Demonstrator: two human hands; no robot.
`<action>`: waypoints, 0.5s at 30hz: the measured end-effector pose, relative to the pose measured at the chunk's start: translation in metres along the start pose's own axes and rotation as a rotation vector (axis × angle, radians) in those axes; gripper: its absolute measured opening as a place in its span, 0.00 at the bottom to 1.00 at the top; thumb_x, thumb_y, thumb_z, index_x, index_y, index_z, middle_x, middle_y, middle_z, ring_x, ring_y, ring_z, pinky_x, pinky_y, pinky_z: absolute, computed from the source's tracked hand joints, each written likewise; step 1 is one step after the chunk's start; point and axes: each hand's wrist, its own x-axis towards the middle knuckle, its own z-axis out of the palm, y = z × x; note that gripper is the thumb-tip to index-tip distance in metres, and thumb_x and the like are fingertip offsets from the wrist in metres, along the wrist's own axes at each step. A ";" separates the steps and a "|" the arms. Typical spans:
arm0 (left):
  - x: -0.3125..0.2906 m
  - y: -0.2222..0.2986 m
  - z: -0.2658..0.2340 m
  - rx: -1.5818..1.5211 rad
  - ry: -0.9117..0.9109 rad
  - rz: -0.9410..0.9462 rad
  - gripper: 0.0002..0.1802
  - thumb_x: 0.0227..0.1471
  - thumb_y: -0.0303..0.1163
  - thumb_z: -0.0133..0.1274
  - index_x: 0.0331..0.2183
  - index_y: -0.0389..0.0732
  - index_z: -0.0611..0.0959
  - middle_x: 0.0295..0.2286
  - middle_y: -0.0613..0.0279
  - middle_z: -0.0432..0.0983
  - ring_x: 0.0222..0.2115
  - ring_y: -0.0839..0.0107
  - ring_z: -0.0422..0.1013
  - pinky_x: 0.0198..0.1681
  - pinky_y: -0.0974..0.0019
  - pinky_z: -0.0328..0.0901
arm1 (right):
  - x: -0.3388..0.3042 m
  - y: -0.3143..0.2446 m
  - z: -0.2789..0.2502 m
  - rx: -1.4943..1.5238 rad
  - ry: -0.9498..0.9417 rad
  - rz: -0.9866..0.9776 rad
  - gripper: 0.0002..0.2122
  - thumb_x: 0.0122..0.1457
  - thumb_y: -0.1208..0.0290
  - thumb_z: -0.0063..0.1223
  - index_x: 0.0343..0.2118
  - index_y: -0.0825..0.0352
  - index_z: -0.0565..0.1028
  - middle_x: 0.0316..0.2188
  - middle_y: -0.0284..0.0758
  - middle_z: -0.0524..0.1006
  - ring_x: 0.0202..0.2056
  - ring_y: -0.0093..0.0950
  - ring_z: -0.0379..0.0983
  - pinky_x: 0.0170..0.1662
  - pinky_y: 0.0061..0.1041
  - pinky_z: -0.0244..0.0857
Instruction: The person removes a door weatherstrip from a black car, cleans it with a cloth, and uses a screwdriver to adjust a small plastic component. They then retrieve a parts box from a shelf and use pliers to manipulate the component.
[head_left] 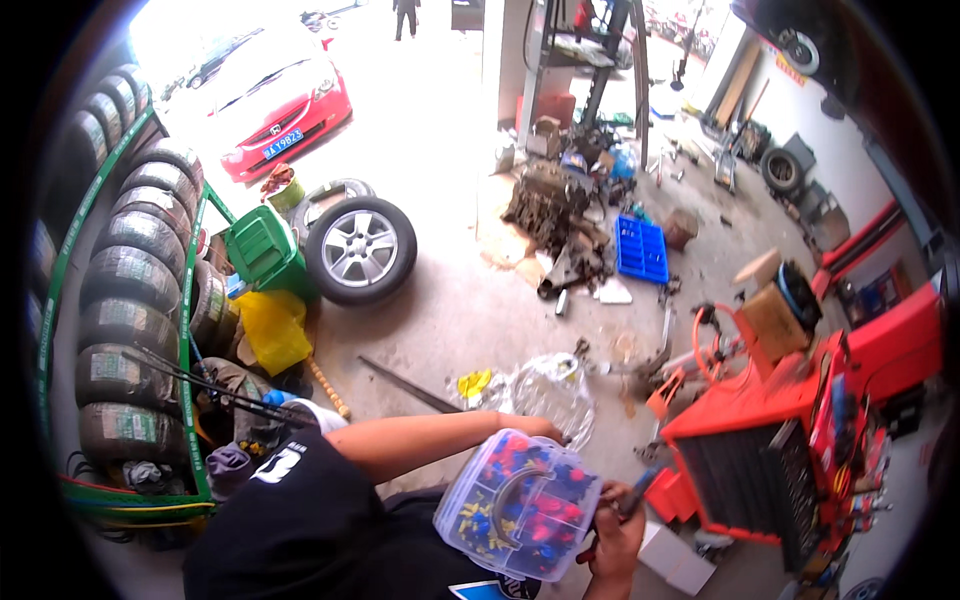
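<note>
A clear plastic compartment box (478, 470) with a curved handle is tilted in front of my body. Through its lid show many small red, blue and yellow pieces. My left hand (535, 426) is closed at the box's far edge, its fingertips partly hidden. At the box's right edge is my right hand (616, 540), with its fingers wrapped round a dark hand tool (638, 492). Which tool it is I cannot make out. Crumpled clear plastic wrap (560, 390) lies on the floor just beyond the box.
To the right stands a red tool cart (745, 430). A tire rack (130, 310), green bin (270, 250) and loose wheel (360, 250) are on the left. A blue tray (641, 249) and greasy engine parts (550, 205) lie ahead. A red car (285, 110) is parked beyond.
</note>
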 end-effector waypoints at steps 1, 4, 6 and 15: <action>-0.012 0.008 -0.029 0.010 0.022 -0.064 0.17 0.55 0.35 0.55 0.41 0.32 0.81 0.36 0.44 0.75 0.41 0.50 0.71 0.47 0.56 0.64 | 0.032 -0.006 0.011 -0.137 -0.030 0.090 0.20 0.53 0.65 0.67 0.42 0.67 0.69 0.39 0.35 0.75 0.37 0.23 0.74 0.39 0.23 0.70; -0.054 0.004 -0.086 0.006 0.263 -0.214 0.16 0.54 0.33 0.55 0.42 0.31 0.81 0.39 0.47 0.77 0.43 0.56 0.73 0.49 0.58 0.65 | 0.124 0.007 0.033 -0.254 -0.149 0.305 0.24 0.54 0.61 0.66 0.48 0.67 0.67 0.34 0.33 0.74 0.29 0.22 0.74 0.28 0.22 0.71; -0.074 0.004 -0.137 -0.038 0.406 -0.296 0.16 0.55 0.33 0.56 0.42 0.32 0.82 0.42 0.47 0.78 0.45 0.59 0.74 0.51 0.60 0.65 | 0.191 0.029 0.048 -0.220 -0.221 0.437 0.27 0.58 0.56 0.61 0.53 0.69 0.66 0.37 0.36 0.76 0.34 0.26 0.76 0.37 0.28 0.74; -0.094 0.048 -0.378 0.000 0.709 -0.787 0.20 0.61 0.41 0.53 0.43 0.32 0.83 0.39 0.51 0.79 0.41 0.62 0.75 0.48 0.62 0.66 | 0.455 0.072 0.124 0.308 -0.733 1.035 0.33 0.64 0.45 0.48 0.63 0.67 0.63 0.56 0.39 0.73 0.56 0.30 0.71 0.60 0.33 0.65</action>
